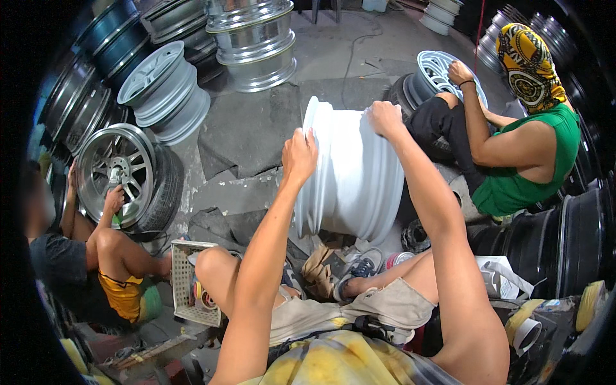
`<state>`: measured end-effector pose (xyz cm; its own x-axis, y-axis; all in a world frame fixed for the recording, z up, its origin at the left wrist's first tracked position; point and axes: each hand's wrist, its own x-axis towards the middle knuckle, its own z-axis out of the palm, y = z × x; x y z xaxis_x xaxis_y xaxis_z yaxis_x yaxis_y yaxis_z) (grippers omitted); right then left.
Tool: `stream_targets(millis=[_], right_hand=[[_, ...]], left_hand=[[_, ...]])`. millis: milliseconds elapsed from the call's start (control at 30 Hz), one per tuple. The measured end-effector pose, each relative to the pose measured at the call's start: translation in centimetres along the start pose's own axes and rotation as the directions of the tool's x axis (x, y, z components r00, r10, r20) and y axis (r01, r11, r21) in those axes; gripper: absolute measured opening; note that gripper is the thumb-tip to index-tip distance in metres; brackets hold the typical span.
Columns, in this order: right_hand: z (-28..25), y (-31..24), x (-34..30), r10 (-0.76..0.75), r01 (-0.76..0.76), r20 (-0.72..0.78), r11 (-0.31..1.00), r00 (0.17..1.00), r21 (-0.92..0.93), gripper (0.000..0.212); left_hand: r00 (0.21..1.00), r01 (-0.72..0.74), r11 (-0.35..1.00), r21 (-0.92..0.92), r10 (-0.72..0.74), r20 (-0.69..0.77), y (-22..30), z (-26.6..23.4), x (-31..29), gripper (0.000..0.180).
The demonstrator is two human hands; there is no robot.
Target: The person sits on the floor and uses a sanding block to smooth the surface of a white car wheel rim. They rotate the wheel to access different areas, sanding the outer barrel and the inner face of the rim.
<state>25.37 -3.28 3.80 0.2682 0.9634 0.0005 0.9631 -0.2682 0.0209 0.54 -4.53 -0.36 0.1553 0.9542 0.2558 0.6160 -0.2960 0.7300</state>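
Observation:
A light-grey wheel rim (353,173) stands on edge in front of my knees, its smooth barrel facing up toward me. My left hand (299,155) is closed on the rim's left flange, with the thumb pointing up. Over the far right edge, my right hand (386,120) is curled round the other flange; its fingertips are hidden behind the knuckles. The underside of the rim and the wheel face are out of sight.
At left a person works a hand tool (117,179) on a silver wheel (119,167). At right a person in green handles another grey wheel (436,74). Rims (253,45) stand stacked behind. A white basket (186,289) sits by my left knee; a can (399,259) lies near my shoe.

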Motion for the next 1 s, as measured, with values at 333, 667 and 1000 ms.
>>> stream_targets(millis=[333,667,1000], right_hand=[[2.1,-0.2,-17.4,-0.186,0.192,-0.581,0.980,0.792,-0.052,0.028],[6.9,10.4,9.1,-0.247,0.262,0.304,0.965,0.920,-0.007,0.029],[0.0,1.2,-20.4,-0.186,0.307,-0.486,0.934,0.854,0.181,0.030]], left_hand=[[0.995,-0.011,1.000,0.019,0.013,-0.097,-1.9,0.4,2.8,0.037],[0.997,-0.039,0.996,-0.083,0.034,-0.070,-0.1,-1.8,-7.8,0.033],[0.990,-0.054,0.998,-0.044,0.048,-0.133,-1.2,-1.1,-2.0,0.036]])
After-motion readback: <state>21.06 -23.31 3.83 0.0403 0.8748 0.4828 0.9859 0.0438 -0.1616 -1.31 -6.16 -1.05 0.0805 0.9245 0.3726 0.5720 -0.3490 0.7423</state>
